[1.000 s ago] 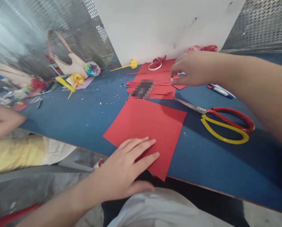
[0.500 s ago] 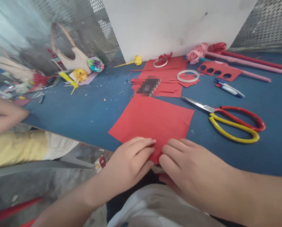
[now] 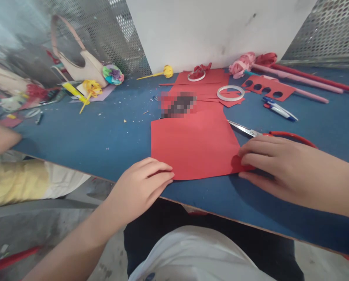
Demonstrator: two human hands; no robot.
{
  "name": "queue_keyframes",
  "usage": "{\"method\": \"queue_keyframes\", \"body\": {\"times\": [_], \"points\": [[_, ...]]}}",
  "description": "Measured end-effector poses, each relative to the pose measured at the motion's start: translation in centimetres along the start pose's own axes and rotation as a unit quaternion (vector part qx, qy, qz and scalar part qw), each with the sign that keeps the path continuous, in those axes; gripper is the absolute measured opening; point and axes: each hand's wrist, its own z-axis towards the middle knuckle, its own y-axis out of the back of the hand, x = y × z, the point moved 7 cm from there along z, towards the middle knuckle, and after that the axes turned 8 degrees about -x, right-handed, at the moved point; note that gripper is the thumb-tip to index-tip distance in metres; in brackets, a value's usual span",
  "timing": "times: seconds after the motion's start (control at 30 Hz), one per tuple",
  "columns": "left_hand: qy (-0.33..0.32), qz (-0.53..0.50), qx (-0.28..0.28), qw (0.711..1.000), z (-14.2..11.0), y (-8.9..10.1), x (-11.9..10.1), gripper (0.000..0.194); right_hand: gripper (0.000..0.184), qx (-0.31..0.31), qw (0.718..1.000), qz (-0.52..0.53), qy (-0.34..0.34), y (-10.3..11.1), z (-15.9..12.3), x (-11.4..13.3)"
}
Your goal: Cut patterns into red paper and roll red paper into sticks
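Note:
A sheet of red paper (image 3: pixel 194 146) lies in front of me on the blue table, its near edge facing me. My left hand (image 3: pixel 143 183) holds its near left corner, the fingers pressed together. The near right corner is pinched in my right hand (image 3: pixel 279 168), with part of the paper under the fingers. Scissors (image 3: pixel 253 133) lie just beyond my right hand, which hides their yellow handle; the blades and part of the red handle show.
Behind the sheet are red paper pieces (image 3: pixel 212 80), a white tape roll (image 3: pixel 230 93) and a blurred dark patch. Pens (image 3: pixel 279 109), a punched red strip (image 3: pixel 268 89) and pink paper flowers (image 3: pixel 242 64) lie right. A handbag (image 3: pixel 80 66) and a person's arm (image 3: pixel 1 134) are left.
The red sheet has turned so that an edge, not a corner, faces me. My hands have moved apart, the right one over beside the scissors, covering their yellow handle.

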Motion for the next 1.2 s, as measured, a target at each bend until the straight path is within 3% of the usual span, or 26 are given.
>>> {"method": "queue_keyframes", "body": {"times": [0.13,0.33,0.47,0.6,0.8,1.0,1.07,1.2], "points": [[0.022,-0.027,-0.008,0.999,0.3,-0.3,0.0,0.009,0.027,-0.009,0.998,0.010,0.055,-0.7,1.2,2.2],[0.090,-0.092,-0.016,0.992,0.6,-0.3,1.0,0.015,0.027,-0.019,0.994,0.016,0.108,-1.9,4.5,4.9],[0.128,-0.126,-0.006,0.984,0.2,-0.2,1.7,0.017,0.022,0.000,0.994,0.093,0.057,-2.5,5.9,5.5],[0.116,-0.121,0.016,0.986,0.0,-0.4,1.2,0.015,0.021,0.022,0.987,0.162,0.011,-3.3,6.0,5.6],[0.079,-0.105,0.013,0.991,0.9,-1.3,-0.8,0.015,0.022,-0.034,0.993,0.116,0.006,-3.6,4.9,5.3],[0.080,-0.097,0.002,0.992,1.7,-1.5,-1.3,0.019,0.012,0.016,0.994,0.103,0.013,-3.9,4.7,4.6],[0.080,-0.091,0.010,0.993,1.6,-1.6,-1.2,0.020,0.013,-0.009,0.994,0.106,0.036,-3.7,4.8,4.6],[0.093,-0.070,0.037,0.992,1.4,-2.0,-1.0,0.028,0.018,-0.123,0.984,0.094,0.088,-2.7,4.3,5.0]]}}
